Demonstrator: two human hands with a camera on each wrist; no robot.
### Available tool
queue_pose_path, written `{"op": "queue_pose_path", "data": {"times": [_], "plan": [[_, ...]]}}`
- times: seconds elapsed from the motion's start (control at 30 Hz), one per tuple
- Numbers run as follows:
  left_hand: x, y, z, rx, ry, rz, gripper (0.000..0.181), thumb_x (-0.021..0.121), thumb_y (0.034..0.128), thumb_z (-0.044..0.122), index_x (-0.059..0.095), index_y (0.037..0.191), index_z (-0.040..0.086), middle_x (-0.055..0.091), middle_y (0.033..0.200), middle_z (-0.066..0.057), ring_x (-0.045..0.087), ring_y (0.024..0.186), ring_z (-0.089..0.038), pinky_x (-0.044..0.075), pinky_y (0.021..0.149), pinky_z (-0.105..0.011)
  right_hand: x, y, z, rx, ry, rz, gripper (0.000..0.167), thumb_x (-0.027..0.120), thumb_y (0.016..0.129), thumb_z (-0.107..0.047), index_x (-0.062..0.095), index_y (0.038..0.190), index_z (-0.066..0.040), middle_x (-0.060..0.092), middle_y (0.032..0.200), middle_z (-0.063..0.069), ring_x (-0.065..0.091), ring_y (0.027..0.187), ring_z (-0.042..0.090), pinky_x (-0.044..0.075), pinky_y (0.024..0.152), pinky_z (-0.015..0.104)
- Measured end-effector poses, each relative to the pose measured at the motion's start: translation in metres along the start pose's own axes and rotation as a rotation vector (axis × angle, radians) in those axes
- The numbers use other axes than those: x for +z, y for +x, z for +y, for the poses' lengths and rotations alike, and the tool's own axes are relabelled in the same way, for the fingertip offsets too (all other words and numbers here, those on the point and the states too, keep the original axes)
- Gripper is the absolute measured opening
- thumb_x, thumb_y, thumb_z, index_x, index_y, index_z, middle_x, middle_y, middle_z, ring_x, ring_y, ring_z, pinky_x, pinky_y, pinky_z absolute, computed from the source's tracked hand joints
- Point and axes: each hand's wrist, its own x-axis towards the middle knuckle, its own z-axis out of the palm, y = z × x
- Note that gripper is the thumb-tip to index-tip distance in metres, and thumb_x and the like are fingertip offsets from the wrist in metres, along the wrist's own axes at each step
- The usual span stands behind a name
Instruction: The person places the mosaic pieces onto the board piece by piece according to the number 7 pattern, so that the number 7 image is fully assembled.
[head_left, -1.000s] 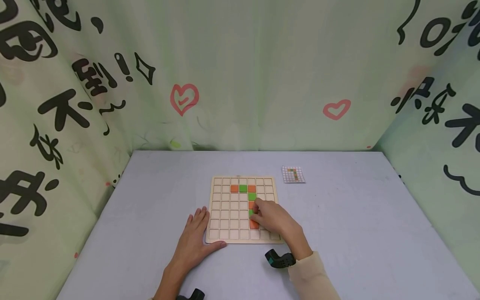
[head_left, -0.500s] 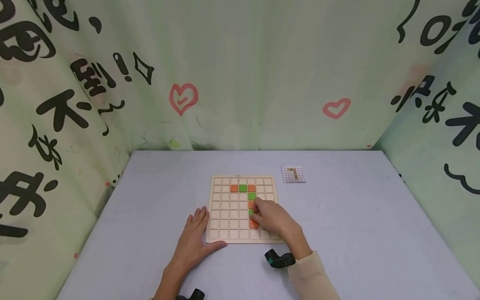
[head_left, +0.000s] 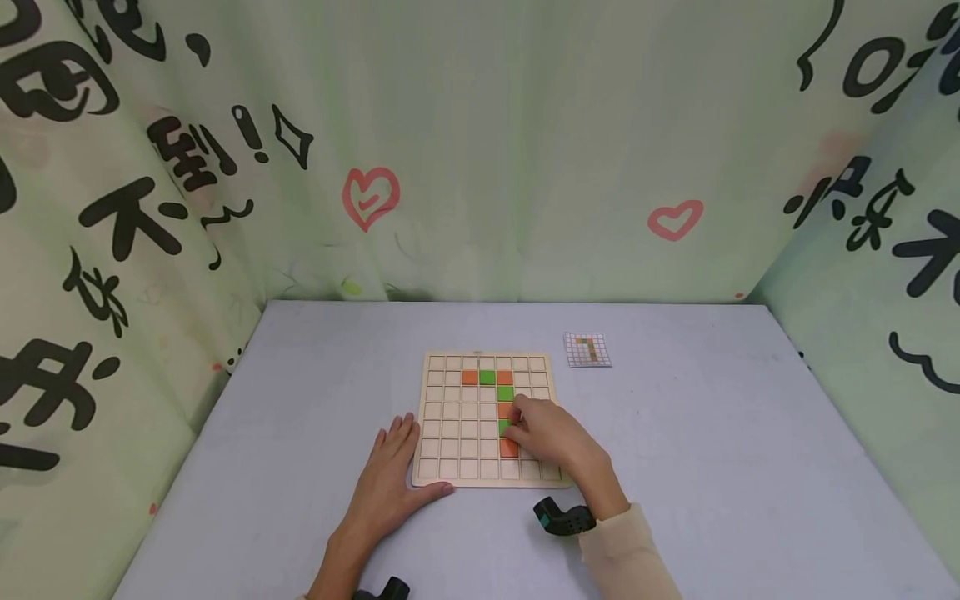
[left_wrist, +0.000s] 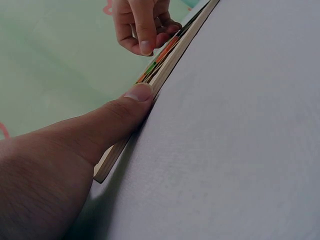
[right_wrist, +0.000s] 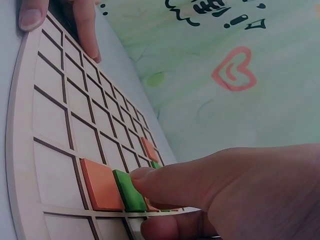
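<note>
In the head view a wooden grid board [head_left: 459, 429] lies on the table, with several orange and green tiles set in its squares. My left hand [head_left: 386, 487] lies at the board's left front corner with fingers spread; the thumb runs along the front edge. Over the stem of tiles is my right hand [head_left: 551, 429], fingers curled. Its thumb and a fingertip straddle a green tile [right_wrist: 129, 192], and the thumb touches that tile's edge. Beside it sits an orange tile [right_wrist: 102, 186]. The right hand covers part of the board's right side.
A small pattern card [head_left: 588, 350] with a coloured grid lies behind the board to the right. The pale table [head_left: 712, 433] extends on both sides. A light green curtain [head_left: 465, 150] with lettering and hearts closes off the back and sides.
The view has shifted very slightly. Both hands, the board and the tiles keep their places.
</note>
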Motion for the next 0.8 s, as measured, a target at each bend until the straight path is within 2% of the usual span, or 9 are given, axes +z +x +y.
{"op": "queue_pose_path", "data": {"times": [0.17, 0.3, 0.6, 0.8], "plan": [[0.000, 0.000, 0.000, 0.003, -0.003, 0.002, 0.108, 0.076, 0.0742, 0.065, 0.040, 0.151, -0.002, 0.033, 0.162, -0.017, 0.026, 0.154, -0.034, 0.021, 0.128, -0.050, -0.003, 0.000, 0.003, 0.014, 0.025, 0.012, 0.013, 0.071, 0.092, -0.022, 0.062, 0.096, -0.012, 0.057, 0.070, -0.002, 0.049, 0.061, 0.013, 0.040, 0.055, 0.025], [0.000, 0.000, 0.000, -0.001, 0.001, 0.002, 0.108, 0.076, 0.0744, 0.065, 0.039, 0.151, -0.001, 0.033, 0.163, -0.017, 0.025, 0.154, -0.034, 0.020, 0.128, -0.050, -0.005, -0.001, 0.005, 0.024, 0.040, 0.020, 0.013, 0.069, 0.092, -0.023, 0.061, 0.097, -0.013, 0.055, 0.069, -0.001, 0.049, 0.061, 0.014, 0.039, 0.054, 0.026], [0.000, 0.000, 0.000, 0.001, 0.009, 0.002, 0.108, 0.076, 0.0742, 0.065, 0.040, 0.151, -0.002, 0.033, 0.162, -0.018, 0.026, 0.154, -0.034, 0.021, 0.127, -0.050, -0.011, -0.001, 0.007, 0.032, 0.060, 0.044, 0.016, 0.070, 0.093, -0.023, 0.061, 0.100, -0.011, 0.054, 0.075, 0.002, 0.049, 0.066, 0.015, 0.040, 0.057, 0.027], [-0.001, 0.001, -0.001, -0.009, -0.002, 0.000, 0.109, 0.077, 0.0734, 0.065, 0.039, 0.152, -0.001, 0.033, 0.162, -0.018, 0.025, 0.154, -0.034, 0.020, 0.128, -0.050, -0.014, -0.002, 0.006, 0.037, 0.062, 0.098, 0.017, 0.069, 0.093, -0.021, 0.062, 0.103, -0.009, 0.057, 0.085, 0.002, 0.051, 0.073, 0.016, 0.044, 0.062, 0.026]]}}
